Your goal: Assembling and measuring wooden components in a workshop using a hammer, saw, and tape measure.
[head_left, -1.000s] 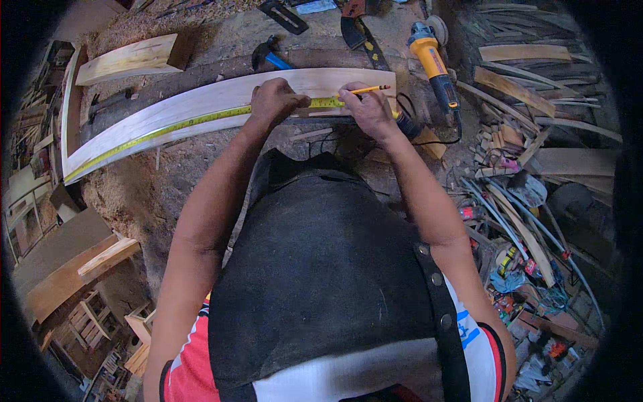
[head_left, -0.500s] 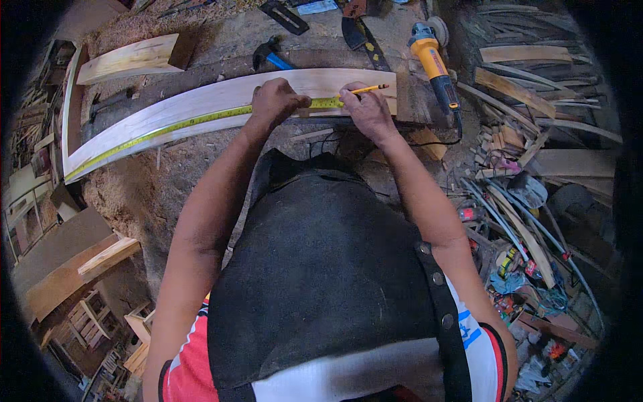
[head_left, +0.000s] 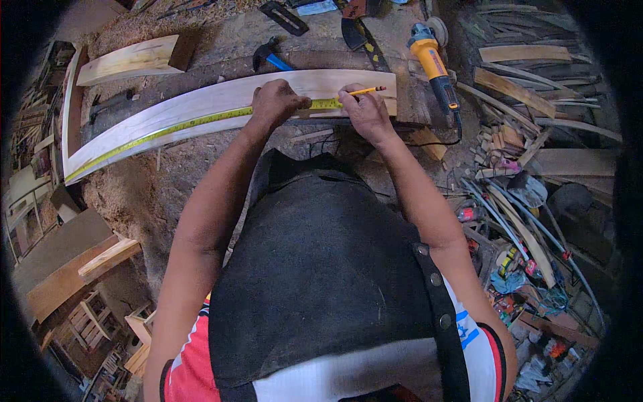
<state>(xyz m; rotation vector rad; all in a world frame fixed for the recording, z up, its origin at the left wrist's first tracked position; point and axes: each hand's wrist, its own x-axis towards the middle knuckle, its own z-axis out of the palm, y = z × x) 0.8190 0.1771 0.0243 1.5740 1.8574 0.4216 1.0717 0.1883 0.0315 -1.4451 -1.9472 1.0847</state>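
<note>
A long pale wooden board [head_left: 221, 96] lies across the workbench, joined or set against an upright pale piece at its left end. A yellow tape measure [head_left: 181, 125] stretches along the board's near side from the left corner up to my hands. My left hand [head_left: 276, 104] is closed on the tape, pressing it against the board. In my right hand [head_left: 365, 115] a yellow pencil [head_left: 368, 90] is pinched, its back end pointing right. The pencil's tip, close to the tape by my fingers, is hidden or too small to make out.
Beyond the board lies a hammer [head_left: 273, 56] with a blue handle. An angle grinder [head_left: 431, 63] rests at the right, its cord trailing down. A curved wooden block [head_left: 130, 60] sits at the back left. Wood strips [head_left: 516, 94] and clutter fill the right side.
The right hand and the pencil have shifted very slightly to the left. My left hand and the tape look unmoved.
</note>
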